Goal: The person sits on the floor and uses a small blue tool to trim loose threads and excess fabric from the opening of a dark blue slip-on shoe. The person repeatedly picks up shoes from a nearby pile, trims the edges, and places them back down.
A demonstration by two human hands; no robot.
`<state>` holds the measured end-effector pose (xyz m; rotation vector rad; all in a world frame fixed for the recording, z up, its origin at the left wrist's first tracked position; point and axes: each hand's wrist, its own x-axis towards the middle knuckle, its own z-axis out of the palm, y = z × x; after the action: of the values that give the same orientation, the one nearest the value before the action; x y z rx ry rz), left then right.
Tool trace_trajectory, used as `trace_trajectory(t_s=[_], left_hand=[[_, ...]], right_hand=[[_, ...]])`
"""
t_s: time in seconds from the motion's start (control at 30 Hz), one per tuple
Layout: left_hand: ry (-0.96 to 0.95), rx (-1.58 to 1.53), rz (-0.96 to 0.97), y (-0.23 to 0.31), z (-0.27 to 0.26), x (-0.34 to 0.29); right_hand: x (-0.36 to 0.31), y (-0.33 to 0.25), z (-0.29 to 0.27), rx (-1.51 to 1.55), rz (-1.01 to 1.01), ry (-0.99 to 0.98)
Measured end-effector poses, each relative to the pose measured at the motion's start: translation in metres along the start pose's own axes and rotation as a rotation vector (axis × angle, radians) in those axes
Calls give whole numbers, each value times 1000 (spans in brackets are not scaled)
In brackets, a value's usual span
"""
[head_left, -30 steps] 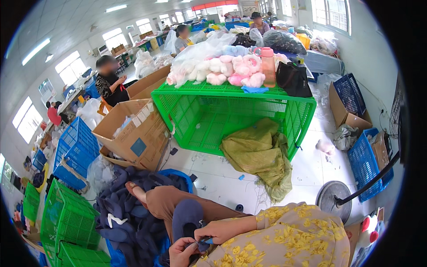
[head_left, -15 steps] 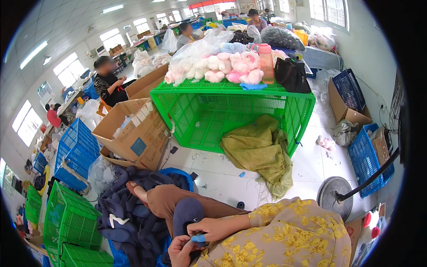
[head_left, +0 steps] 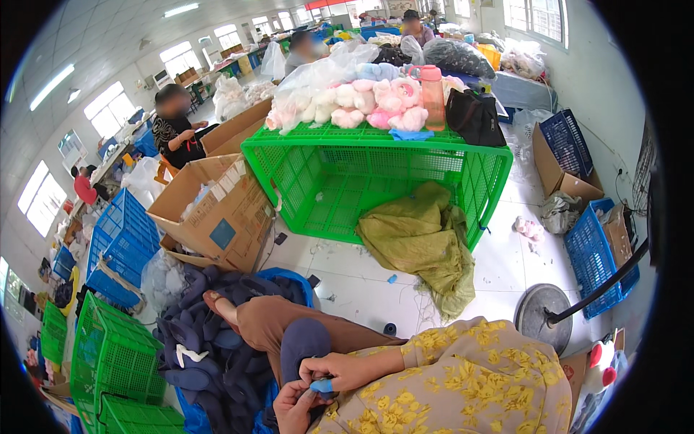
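Note:
A stuffed navy fabric piece (head_left: 305,341) lies across my lap, its rounded end toward the pile. My left hand (head_left: 293,409) is closed, fingertips pinching at the near end of this piece. Close against it, my right hand (head_left: 345,371) is also closed, its fingers bent over the same end. A blue covering (head_left: 321,386) wraps a fingertip where the hands meet, seemingly the right thumb. Whatever small thing sits between the fingertips is hidden. Left of my leg, similar navy pieces (head_left: 210,347) are heaped in a blue-lined container, with a white strip (head_left: 191,354) on top.
A green crate (head_left: 376,145) on its side carries pink and white plush toys (head_left: 394,101) and a pink bottle (head_left: 434,101). An olive sack (head_left: 426,239) spills from it. Cardboard boxes (head_left: 217,217) stand left; a round stand base (head_left: 543,315) is at right. Other people sit farther off.
My hands stay together at the near end of the navy piece, with only a slight shift of the fingers. The whole view has moved a little.

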<state>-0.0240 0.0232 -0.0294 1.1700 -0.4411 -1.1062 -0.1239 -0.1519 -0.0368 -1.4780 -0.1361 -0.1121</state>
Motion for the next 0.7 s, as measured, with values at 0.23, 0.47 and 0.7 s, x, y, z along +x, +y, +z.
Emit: trace_trajectory(t_s=[0.23,0.47,0.7], left_hand=[[9,10,-26,-3,-3,0],[7,20,-32,-3,-3,0],[33,-5,-1,-4,-10,1]], right_hand=[[1,-4,4,-15,-17,2],[2,-8,3,-186,-80,-24],[1,-15,-3,-760,-348,77]])
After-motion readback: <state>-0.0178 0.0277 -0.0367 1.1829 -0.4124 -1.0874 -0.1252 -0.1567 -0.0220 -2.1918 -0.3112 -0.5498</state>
